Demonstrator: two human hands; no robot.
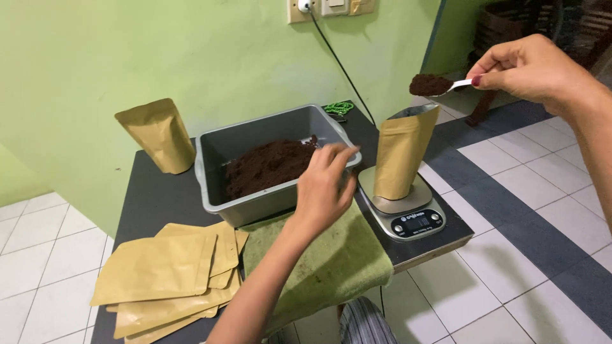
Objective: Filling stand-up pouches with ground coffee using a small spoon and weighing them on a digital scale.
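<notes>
right hand [542, 67]: pinches spoon [460, 83] heaped with dark powder, above open pouch [401, 153]
pouch: upright on scale [403, 210]
left hand [324, 188]: fingers loosely curled on grey tub [213, 153] rim, left of scale

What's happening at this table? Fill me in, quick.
A person's right hand holds a spoon heaped with dark brown powder above an open tan pouch standing on a kitchen scale. The left hand rests at the rim of a grey tub of the same powder. Empty flat pouches lie stacked nearby.
</notes>
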